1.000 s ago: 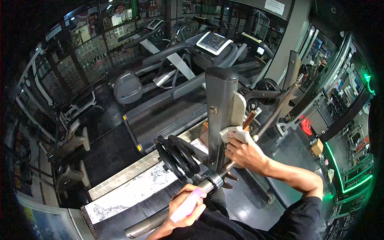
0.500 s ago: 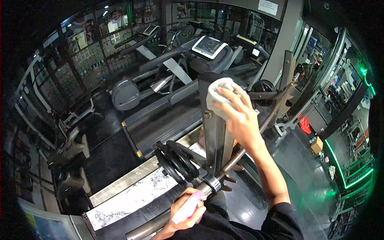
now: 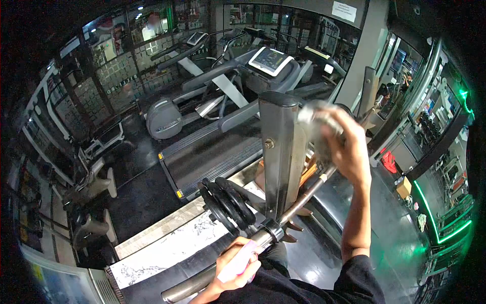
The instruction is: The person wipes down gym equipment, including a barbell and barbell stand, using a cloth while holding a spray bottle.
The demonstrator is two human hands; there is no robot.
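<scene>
My right hand (image 3: 347,147) grips a pale cloth (image 3: 315,116) and presses it against the upper right side of a grey steel upright post (image 3: 281,152) of a barbell rack. The hand and cloth are motion-blurred. My left hand (image 3: 238,266) is low at the frame's bottom, closed around a pink-and-white spray bottle (image 3: 238,261), right beside the barbell (image 3: 298,202) sleeve and its collar. Black weight plates (image 3: 225,205) hang on a peg just left of the post.
A treadmill (image 3: 217,142) with a lit console (image 3: 271,60) stands behind the rack. A marble-patterned strip (image 3: 167,243) edges the dark floor. More gym machines line the left wall, and green-lit mirrors and racks fill the right side.
My right hand with the cloth rose from low on the post to its top, then slid over to the post's upper right side. My left hand has stayed put.
</scene>
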